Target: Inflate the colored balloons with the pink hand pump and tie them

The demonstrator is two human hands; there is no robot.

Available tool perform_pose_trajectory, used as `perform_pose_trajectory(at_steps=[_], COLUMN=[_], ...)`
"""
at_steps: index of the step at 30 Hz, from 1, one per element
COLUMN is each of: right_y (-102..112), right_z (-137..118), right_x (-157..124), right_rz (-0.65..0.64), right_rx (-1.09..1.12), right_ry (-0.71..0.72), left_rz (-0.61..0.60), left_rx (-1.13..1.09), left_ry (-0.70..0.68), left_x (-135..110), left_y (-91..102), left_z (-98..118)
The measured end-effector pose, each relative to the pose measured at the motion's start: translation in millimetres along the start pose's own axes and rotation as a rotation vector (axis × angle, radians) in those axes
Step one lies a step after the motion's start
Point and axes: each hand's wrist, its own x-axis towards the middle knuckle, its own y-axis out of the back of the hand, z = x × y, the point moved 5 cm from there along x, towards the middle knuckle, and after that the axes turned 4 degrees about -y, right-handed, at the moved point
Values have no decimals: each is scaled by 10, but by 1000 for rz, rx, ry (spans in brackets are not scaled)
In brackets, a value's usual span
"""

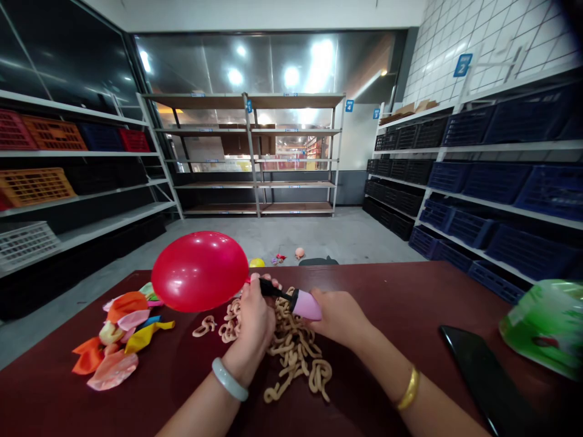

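Observation:
A large red balloon (200, 271), swollen with air, points its neck toward my left hand (257, 314). That hand's fingers are closed around the balloon's neck where it meets the black nozzle of a balloon pump (306, 304). My right hand (339, 318) grips the pump's pink end. Under both hands lies a heap of curled beige strips (296, 349), probably uninflated long balloons. Several flat balloons (127, 308) in orange, pink, yellow and blue are piled on the left of the table.
On the right of the brown table (392, 291) lie a black phone (483, 376) and a green plastic package (546, 328). Small balloons, including a yellow one (257, 263), rest on the floor beyond. Shelves with crates (514, 182) line both sides.

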Motion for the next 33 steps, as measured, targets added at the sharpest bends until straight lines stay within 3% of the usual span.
perform_pose_trajectory(at_steps=[5,12,16,21,24,28,33], right_y=[-33,-59,-54,-38,-31,-49,-74], right_z=[-89,-123,-61,79,147,199,128], right_x=[-29,-20,21,59,71,76,55], right_rz=[21,-4,-70,-136,-142,-145,-127], right_rx=[57,121,106,64,73,32,6], right_ry=[-31,-29,-40,-37,-17,-17,-5], left_rz=[-60,-71,-63,27,76,58,-4], left_rx=[-1,-9,12,-12,-30,-49,-36], left_ry=[-10,13,-48,-124,-154,-175,-151], left_x=[-199,-160,39,425,546,508,307], left_y=[-119,-151,-107,120,217,181,60], left_z=[-36,71,270,640,753,697,442])
